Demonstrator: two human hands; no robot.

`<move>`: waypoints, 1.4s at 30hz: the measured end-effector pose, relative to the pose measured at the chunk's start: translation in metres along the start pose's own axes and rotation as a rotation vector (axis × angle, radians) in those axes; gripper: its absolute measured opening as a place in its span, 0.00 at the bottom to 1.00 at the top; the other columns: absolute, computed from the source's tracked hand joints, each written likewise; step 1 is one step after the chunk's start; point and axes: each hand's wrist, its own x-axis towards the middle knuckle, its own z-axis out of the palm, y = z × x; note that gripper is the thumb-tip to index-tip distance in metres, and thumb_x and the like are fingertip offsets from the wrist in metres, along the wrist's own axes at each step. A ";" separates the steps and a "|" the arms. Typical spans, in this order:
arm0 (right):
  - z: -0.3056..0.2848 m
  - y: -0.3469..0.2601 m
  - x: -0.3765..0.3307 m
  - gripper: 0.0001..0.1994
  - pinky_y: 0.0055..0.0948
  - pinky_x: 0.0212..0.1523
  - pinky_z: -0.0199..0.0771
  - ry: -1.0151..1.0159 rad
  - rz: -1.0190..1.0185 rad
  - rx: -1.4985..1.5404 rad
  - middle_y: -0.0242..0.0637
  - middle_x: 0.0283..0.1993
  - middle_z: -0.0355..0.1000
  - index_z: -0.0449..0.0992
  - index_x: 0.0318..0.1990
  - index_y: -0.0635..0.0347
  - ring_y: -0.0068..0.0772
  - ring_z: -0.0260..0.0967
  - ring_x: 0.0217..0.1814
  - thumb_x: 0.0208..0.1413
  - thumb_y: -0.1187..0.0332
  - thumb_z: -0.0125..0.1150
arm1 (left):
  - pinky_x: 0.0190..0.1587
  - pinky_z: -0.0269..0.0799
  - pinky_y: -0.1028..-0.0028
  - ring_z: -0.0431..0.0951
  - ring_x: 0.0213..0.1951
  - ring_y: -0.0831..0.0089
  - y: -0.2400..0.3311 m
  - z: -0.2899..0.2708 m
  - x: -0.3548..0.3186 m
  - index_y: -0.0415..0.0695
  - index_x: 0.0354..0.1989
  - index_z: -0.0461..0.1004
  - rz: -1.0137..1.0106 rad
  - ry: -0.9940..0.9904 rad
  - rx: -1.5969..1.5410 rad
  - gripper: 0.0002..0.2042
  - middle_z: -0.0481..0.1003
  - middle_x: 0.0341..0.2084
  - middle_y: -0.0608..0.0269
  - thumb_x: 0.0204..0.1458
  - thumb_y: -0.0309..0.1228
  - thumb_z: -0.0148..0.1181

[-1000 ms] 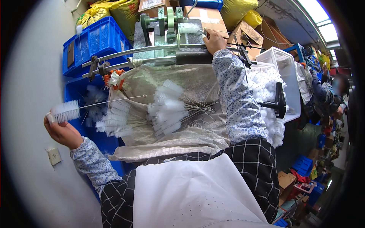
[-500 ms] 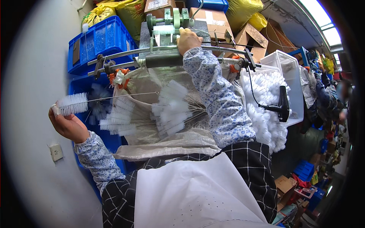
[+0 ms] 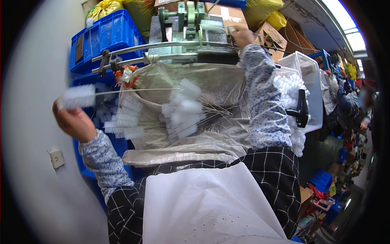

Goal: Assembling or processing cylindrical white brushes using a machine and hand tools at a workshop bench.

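The person's left hand (image 3: 77, 122) is pinched around the outer end of a white bristle brush (image 3: 79, 96), thumb and fingers drawn together at the tip, and holds it over the left edge of the lower blue crate (image 3: 87, 162). The brush's thin wire stem runs level to the right, its far end over the middle of the sacking (image 3: 191, 150). The right hand (image 3: 243, 36) is at the right edge of the machine's grey plate (image 3: 156, 34), fingers bent inward; motion blur hides the fingertips, so I cannot tell how far they are closed or what they grip. Just left of them a second brush (image 3: 211, 25) lies level beside the green wheel (image 3: 191, 14). Nearer the body, curved metal rails (image 3: 170, 46) pass along the plate's near edge, with a black sleeve (image 3: 217, 57) around the lower one. A pile of finished-looking brushes (image 3: 183, 110) rests mid-sacking, bristles left and stems right, while another bunch (image 3: 128, 118) spreads over the sacking's left edge toward the crate. Beyond the sacking's right edge, white brushes (image 3: 286, 89) are heaped near a clear tub (image 3: 310, 77), and a black dryer-shaped tool (image 3: 302, 107) hangs in front of them.
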 end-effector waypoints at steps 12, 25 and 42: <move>-0.046 0.058 -0.010 0.13 0.29 0.32 0.68 0.121 -0.205 -0.182 0.40 0.31 0.70 0.68 0.39 0.50 0.35 0.68 0.34 0.45 0.76 0.46 | 0.40 0.66 0.79 0.68 0.36 0.77 0.004 0.092 -0.061 0.40 0.39 0.62 -0.528 -0.321 -0.539 0.11 0.66 0.34 0.62 0.50 0.32 0.45; -0.023 -0.108 -0.134 0.13 0.24 0.40 0.67 -0.491 -0.475 0.469 0.40 0.37 0.68 0.67 0.43 0.60 0.29 0.66 0.37 0.46 0.77 0.47 | 0.27 0.66 0.79 0.69 0.26 0.77 0.014 0.083 -0.110 0.40 0.36 0.60 -0.365 -0.828 -0.125 0.08 0.66 0.27 0.62 0.52 0.31 0.42; 0.010 -0.067 -0.027 0.14 0.35 0.44 0.52 0.167 -0.231 -0.091 0.34 0.38 0.70 0.68 0.44 0.43 0.33 0.60 0.42 0.48 0.67 0.45 | 0.38 0.54 0.69 0.65 0.36 0.67 -0.033 -0.068 -0.074 0.44 0.29 0.67 -0.133 -0.971 1.032 0.06 0.67 0.28 0.65 0.44 0.31 0.49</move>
